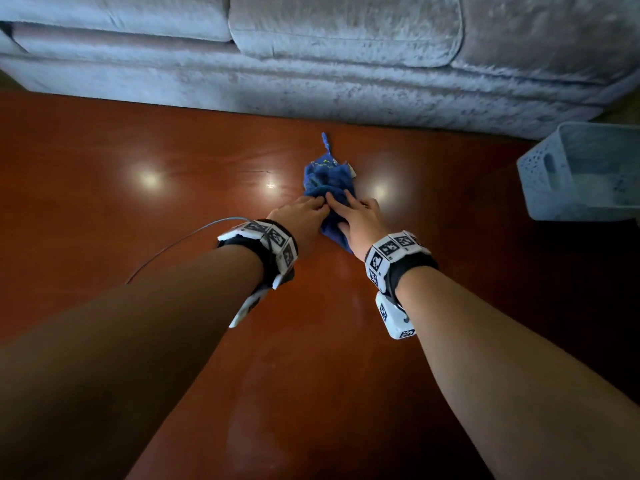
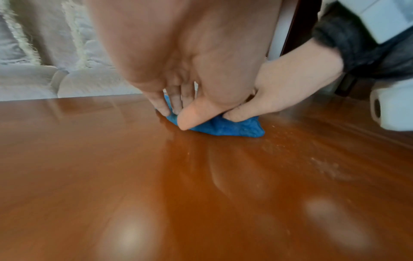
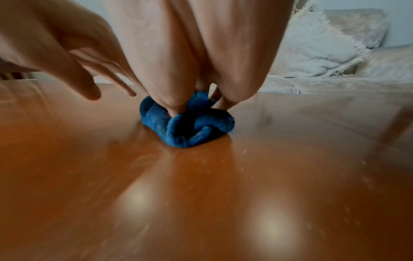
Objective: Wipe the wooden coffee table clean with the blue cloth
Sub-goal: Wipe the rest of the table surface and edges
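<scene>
Both forearms are reaching out over the bench (image 1: 104, 188), wrist bands on, and the two hands are meeting on the blue cloth (image 1: 329, 181).

Left hand (image 1: 299, 216): fingers are lying nearly straight and angled down, tips pressing on the left edge of the cloth; the thumb is touching the bench just beside it. Not clenched, nothing gripped.

Right hand (image 1: 360, 220): thumb is digging into the near folds while the fingers are curling over the far side, so I am grasping the cloth in a bunch.

Cloth position: lying bunched on the bench directly under and just ahead of the hands, a thin tail trailing away from me toward the sofa (image 1: 346, 64). White basket (image 1: 581, 171) is sitting well off to the right of the right hand.

Judgement on the step: I am gathering the cloth for a wiping stroke. Pale specks and a dusty smear are showing on the bench near the right hand in the left wrist view, so that patch likely needs passes.

Technique notes:
- Flattening the bunch would give more contact than a tight wad.
- Pressing evenly with the palm, not fingertips only.
- Working in overlapping strokes, keeping the tail tucked so it is not dragging dust back.
</scene>
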A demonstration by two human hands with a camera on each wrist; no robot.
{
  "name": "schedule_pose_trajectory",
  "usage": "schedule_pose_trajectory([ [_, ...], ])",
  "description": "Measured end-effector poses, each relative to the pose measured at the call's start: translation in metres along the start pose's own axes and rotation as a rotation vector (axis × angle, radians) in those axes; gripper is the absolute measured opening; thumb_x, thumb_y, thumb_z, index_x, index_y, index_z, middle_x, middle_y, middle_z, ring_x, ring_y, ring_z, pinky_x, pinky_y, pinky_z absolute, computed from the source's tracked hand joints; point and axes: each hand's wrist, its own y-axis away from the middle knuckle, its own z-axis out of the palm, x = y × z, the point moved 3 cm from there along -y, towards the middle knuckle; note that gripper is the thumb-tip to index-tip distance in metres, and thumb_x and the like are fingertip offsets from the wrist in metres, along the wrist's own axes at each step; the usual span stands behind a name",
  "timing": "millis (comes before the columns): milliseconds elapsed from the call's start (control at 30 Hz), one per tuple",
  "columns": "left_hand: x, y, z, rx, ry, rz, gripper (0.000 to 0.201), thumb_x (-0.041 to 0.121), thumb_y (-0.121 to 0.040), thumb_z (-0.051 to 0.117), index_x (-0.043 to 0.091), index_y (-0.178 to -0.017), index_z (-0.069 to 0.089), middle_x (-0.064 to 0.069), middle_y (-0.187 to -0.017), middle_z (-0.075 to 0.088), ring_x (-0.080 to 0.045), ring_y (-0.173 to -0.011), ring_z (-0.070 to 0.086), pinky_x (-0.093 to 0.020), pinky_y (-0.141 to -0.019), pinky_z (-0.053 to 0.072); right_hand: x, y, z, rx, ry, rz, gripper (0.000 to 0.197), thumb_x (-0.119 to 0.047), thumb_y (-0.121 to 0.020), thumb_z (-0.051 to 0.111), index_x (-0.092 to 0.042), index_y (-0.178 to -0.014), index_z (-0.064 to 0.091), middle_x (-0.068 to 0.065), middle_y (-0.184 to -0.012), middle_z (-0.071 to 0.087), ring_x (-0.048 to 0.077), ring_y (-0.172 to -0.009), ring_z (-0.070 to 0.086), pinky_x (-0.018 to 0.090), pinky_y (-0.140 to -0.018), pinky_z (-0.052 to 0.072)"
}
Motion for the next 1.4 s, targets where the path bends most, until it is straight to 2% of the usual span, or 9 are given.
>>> schedule_pose_trajectory([
  [100,-0.001,0.024,-0.003,-0.008,-0.019,0.028,0.045,0.008,-0.089,0.046,0.015,-0.133,0.046,-0.002,-0.133,0.046,-0.021,-0.122,0.044,-0.030,-0.085,0.043,-0.015,0.025,0.012,0.037,-0.008,-0.063,0.051,-0.014,-0.098,0.042,-0.028,-0.146,0.031,0.006,-0.154,0.028,0.032,-0.125,0.032,0.032,-0.107,0.029],
  [167,-0.002,0.041,0.000,-0.023,-0.024,0.063,0.037,0.005,-0.087,0.048,0.012,-0.123,0.053,-0.006,-0.120,0.053,-0.023,-0.108,0.053,-0.025,-0.070,0.037,-0.029,0.045,0.020,0.037,-0.031,-0.138,0.050,-0.008,-0.096,0.045,-0.022,-0.144,0.038,0.009,-0.152,0.032,0.035,-0.124,0.035,0.032,-0.107,0.028],
  [300,-0.005,0.074,0.018,-0.071,0.042,0.020,0.025,0.005,-0.090,0.050,0.000,-0.115,0.047,-0.013,-0.110,0.058,-0.028,-0.095,0.057,-0.025,-0.063,0.031,-0.057,0.082,0.040,-0.009,-0.063,-0.199,0.052,-0.003,-0.093,0.050,-0.019,-0.142,0.042,0.009,-0.151,0.033,0.033,-0.127,0.035,0.031,-0.110,0.025],
  [533,-0.015,0.140,0.069,-0.204,0.128,-0.115,0.028,0.016,-0.081,0.068,0.002,-0.102,0.057,-0.014,-0.108,0.062,-0.028,-0.100,0.058,-0.032,-0.075,0.044,-0.103,0.149,0.079,-0.074,-0.130,-0.287,0.055,-0.001,-0.090,0.053,-0.022,-0.141,0.044,0.004,-0.150,0.036,0.028,-0.129,0.035,0.033,-0.111,0.028],
  [633,-0.014,0.177,0.086,-0.187,0.134,-0.164,0.038,0.021,-0.076,0.074,0.005,-0.105,0.056,-0.011,-0.111,0.059,-0.028,-0.100,0.058,-0.035,-0.078,0.046,-0.121,0.179,0.094,-0.110,-0.152,-0.329,0.056,-0.001,-0.089,0.055,-0.024,-0.139,0.046,0.003,-0.149,0.038,0.028,-0.129,0.036,0.038,-0.110,0.033],
  [900,0.017,0.274,0.137,-0.172,0.074,-0.209,0.060,0.036,-0.068,0.080,0.008,-0.114,0.054,-0.006,-0.124,0.044,-0.024,-0.120,0.044,-0.038,-0.095,0.046,-0.157,0.267,0.128,-0.258,-0.159,-0.390,0.054,-0.003,-0.090,0.054,-0.022,-0.140,0.045,0.004,-0.150,0.035,0.030,-0.128,0.035,0.039,-0.108,0.033],
  [1100,0.046,0.326,0.174,-0.174,0.183,-0.253,0.062,0.030,-0.066,0.082,0.011,-0.113,0.047,-0.007,-0.123,0.045,-0.025,-0.119,0.044,-0.042,-0.093,0.046,-0.164,0.320,0.142,-0.311,-0.159,-0.463,0.056,-0.001,-0.087,0.058,-0.021,-0.138,0.048,0.007,-0.144,0.043,0.034,-0.119,0.041,0.043,-0.103,0.037],
  [1267,0.059,0.343,0.189,-0.135,0.159,-0.208,0.054,0.021,-0.073,0.075,0.013,-0.117,0.045,-0.006,-0.124,0.044,-0.024,-0.120,0.043,-0.040,-0.091,0.047,-0.168,0.347,0.151,-0.257,-0.172,-0.361,0.056,-0.007,-0.083,0.062,-0.026,-0.135,0.050,0.004,-0.134,0.048,0.030,-0.108,0.043,0.048,-0.087,0.047],
  [1400,0.055,0.346,0.188,-0.129,0.093,-0.135,0.060,0.025,-0.072,0.076,0.014,-0.122,0.045,-0.005,-0.127,0.043,-0.023,-0.121,0.041,-0.036,-0.096,0.043,-0.181,0.348,0.148,-0.277,-0.117,-0.274,0.060,-0.020,-0.083,0.066,-0.027,-0.137,0.043,0.005,-0.130,0.045,0.028,-0.106,0.043,0.045,-0.086,0.048],
])
